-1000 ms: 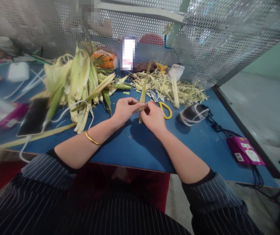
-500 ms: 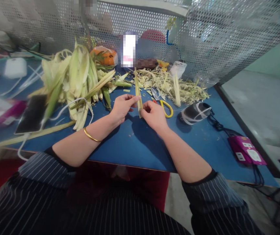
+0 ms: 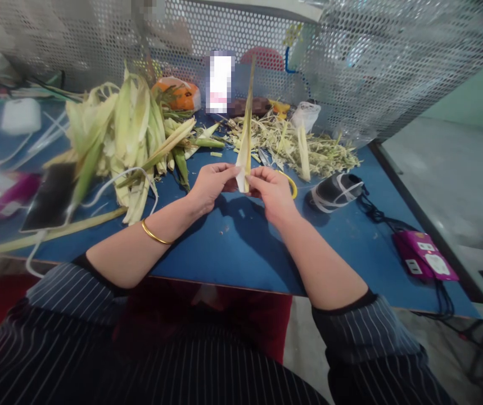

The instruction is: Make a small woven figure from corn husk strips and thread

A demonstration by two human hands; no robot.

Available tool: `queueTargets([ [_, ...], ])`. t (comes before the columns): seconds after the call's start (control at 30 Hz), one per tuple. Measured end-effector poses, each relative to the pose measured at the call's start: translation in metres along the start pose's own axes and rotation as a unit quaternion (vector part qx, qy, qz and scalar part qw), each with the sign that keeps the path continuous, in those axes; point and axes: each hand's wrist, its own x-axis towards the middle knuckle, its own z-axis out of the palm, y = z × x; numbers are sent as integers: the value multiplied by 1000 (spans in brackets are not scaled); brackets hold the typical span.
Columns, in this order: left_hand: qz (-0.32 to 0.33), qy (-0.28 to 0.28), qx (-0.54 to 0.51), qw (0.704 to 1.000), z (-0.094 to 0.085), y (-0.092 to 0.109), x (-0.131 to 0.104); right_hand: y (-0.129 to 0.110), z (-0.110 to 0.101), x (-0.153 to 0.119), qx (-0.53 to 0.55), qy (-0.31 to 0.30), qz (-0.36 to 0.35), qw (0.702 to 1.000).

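Observation:
Between my two hands a pale green husk strip [image 3: 246, 140] stands upright, its narrow tip pointing up and away. My left hand [image 3: 212, 184] pinches the strip's wide lower end on the left side. On the right side of the same end, my right hand [image 3: 271, 190] grips it between thumb and fingers. Yellow-handled scissors [image 3: 294, 187] lie on the table just behind my right hand, partly hidden by it. Left of my hands is a large heap of husks [image 3: 134, 121]. Shredded husk scraps [image 3: 325, 153] are piled beyond the scissors.
A black roll wrapped in white [image 3: 334, 193] lies at the right, with a purple power strip [image 3: 425, 256] farther right. At the left are a dark phone [image 3: 51, 197] with a white cable and an orange packet [image 3: 177, 94] behind the husks. A perforated metal screen [image 3: 258, 34] borders the back.
The husk strip has opened wider, showing its pale inner face, and its tip reaches higher. My right hand has turned slightly and risen, now covering more of the scissors.

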Motion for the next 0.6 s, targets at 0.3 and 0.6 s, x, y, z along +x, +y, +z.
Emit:
queueTargets([
  [0.3,254,40,376,890,1,-1,-10,5,1,-1,-131,74,-120,981],
  [0.6,173,15,264,949,1,-1,-4,-1,-6,5,-55,13,-84,995],
])
